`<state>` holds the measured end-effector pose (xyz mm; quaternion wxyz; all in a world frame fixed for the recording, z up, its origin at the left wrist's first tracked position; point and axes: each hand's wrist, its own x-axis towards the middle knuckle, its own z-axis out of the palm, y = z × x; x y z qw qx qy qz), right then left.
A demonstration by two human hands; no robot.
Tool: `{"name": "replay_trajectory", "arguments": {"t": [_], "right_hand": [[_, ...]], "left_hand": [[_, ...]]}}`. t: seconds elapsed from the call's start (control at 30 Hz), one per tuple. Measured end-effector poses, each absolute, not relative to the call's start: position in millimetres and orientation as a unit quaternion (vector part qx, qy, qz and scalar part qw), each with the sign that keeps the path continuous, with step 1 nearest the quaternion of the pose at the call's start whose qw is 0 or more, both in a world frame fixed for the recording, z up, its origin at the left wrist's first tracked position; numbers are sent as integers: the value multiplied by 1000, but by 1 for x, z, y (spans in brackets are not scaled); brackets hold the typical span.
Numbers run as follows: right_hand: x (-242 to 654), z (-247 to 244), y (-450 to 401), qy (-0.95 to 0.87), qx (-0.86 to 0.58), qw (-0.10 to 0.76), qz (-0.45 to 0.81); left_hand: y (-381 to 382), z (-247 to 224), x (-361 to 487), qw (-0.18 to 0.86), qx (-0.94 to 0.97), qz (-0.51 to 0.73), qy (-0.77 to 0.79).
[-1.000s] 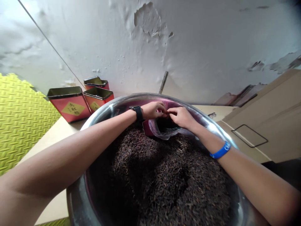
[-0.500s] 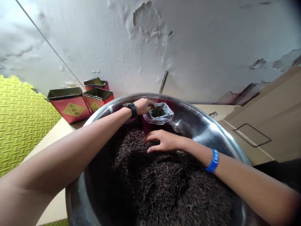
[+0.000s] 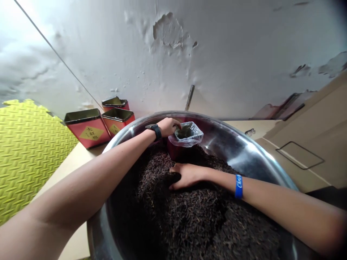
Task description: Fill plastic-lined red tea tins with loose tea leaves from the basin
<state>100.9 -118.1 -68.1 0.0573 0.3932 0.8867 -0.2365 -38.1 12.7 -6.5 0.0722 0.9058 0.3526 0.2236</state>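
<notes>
A large steel basin (image 3: pixel 245 150) holds a heap of dark loose tea leaves (image 3: pixel 189 220). Within it, at the far side, stands a red tea tin (image 3: pixel 175 151) lined with a clear plastic bag (image 3: pixel 195 139) folded over its rim. My left hand (image 3: pixel 168 127), with a black watch on the wrist, grips the tin's left rim and the bag there. Just in front of the tin, my right hand (image 3: pixel 187 176) is down at the tea leaves, thumb and fingers apart in a curve. Its fingertips are partly lost against the dark leaves.
Three open red tins, a front one (image 3: pixel 88 131), a middle one (image 3: pixel 119 119) and a rear one (image 3: pixel 115 103), stand left of the basin. A yellow foam mat (image 3: pixel 29 155) lies farther left. Eyeglasses (image 3: pixel 249 132) rest on the table at right. Behind is a peeling wall (image 3: pixel 230 65).
My right hand has lowered from above the tea leaves to their surface. My left hand keeps its hold on the lined tin. The whole view has shifted slightly.
</notes>
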Motion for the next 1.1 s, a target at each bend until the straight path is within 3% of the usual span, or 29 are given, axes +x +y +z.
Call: {"name": "replay_trajectory", "arguments": {"t": [0.27, 0.4, 0.57, 0.9, 0.97, 1.1], "right_hand": [[97, -39, -130, 898, 329, 103, -274], [96, -30, -138, 911, 313, 76, -258], [93, -19, -145, 932, 315, -6, -178], [125, 26, -118, 861, 427, -265, -77], [133, 19, -107, 856, 451, -251, -26], [140, -1, -92, 872, 471, -129, 23]], "left_hand": [[9, -8, -34, 83, 910, 232, 332], [3, -6, -30, 111, 911, 233, 322], [-3, 2, -26, 145, 929, 151, 305], [-11, 5, -20, 228, 929, 157, 247], [-8, 2, -21, 237, 928, 164, 235], [-7, 1, -22, 249, 929, 166, 218]]}}
